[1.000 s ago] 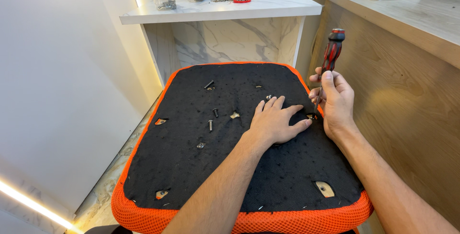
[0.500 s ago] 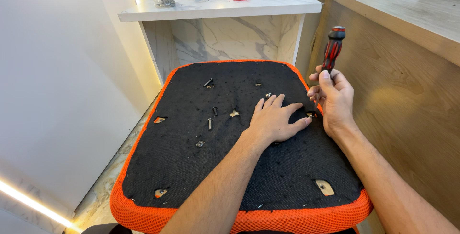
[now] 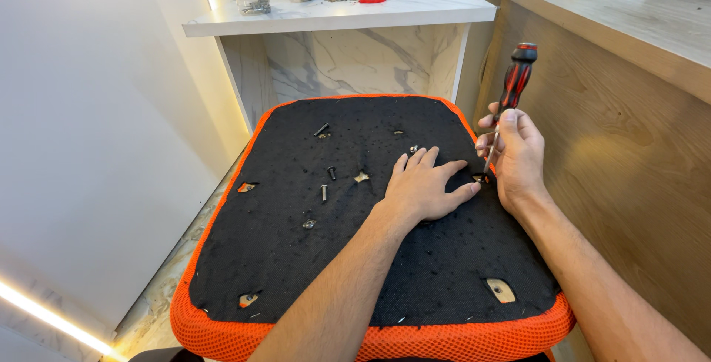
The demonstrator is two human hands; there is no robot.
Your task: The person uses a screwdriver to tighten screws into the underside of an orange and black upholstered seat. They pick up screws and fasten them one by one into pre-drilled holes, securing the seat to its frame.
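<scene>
Loose bolts (image 3: 324, 192) are lying scattered left of centre on the black underside of an orange-edged seat cushion (image 3: 296, 273). The left hand (image 3: 426, 188) is resting flat on that fabric, fingers spread wide, holding nothing. Just beside it, the right hand (image 3: 516, 156) is gripping a red-and-black screwdriver (image 3: 511, 91) by its shaft, nearly upright, tip meeting a hole (image 3: 480, 178) near the cushion's right edge.

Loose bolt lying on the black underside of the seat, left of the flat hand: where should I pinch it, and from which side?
Probably the bolt is best pinched across its shank, coming straight down from above. It lies flat on the black seat underside, long axis running away from the camera, with bare fabric either side, so fingers close from left and right. The left hand lies flat nearby.
</scene>
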